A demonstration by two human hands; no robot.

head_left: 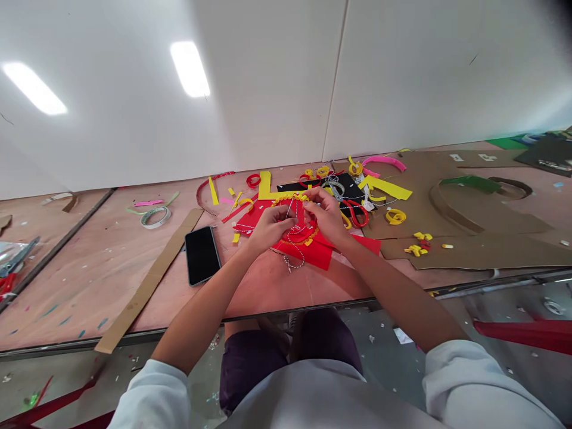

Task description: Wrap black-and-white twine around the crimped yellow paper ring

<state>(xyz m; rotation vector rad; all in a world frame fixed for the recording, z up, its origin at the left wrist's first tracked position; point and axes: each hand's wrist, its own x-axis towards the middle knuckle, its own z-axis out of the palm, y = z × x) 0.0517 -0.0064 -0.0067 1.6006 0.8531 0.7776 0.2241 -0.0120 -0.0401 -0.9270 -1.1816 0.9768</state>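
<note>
Both my hands work close together over a red round piece with a yellow scalloped edge (309, 241), on top of red sheets (318, 256). My left hand (273, 226) is closed, thumb against fingers, on a black-and-white twisted string (292, 208). A loop of that string hangs down onto the table in front of the red piece. My right hand (325, 213) pinches at the upper right edge of the piece, near the yellow trim; what its fingertips grip is hidden. Red-handled scissors (356, 213) lie just right of my right hand.
A black phone (202, 255) and a long cardboard strip (149, 280) lie to the left, with a tape roll (155, 217) behind. Cardboard sheets (402, 179), a yellow paper coil (395, 216) and small yellow pieces (419, 245) are on the right. A white wall (277, 89) closes the back.
</note>
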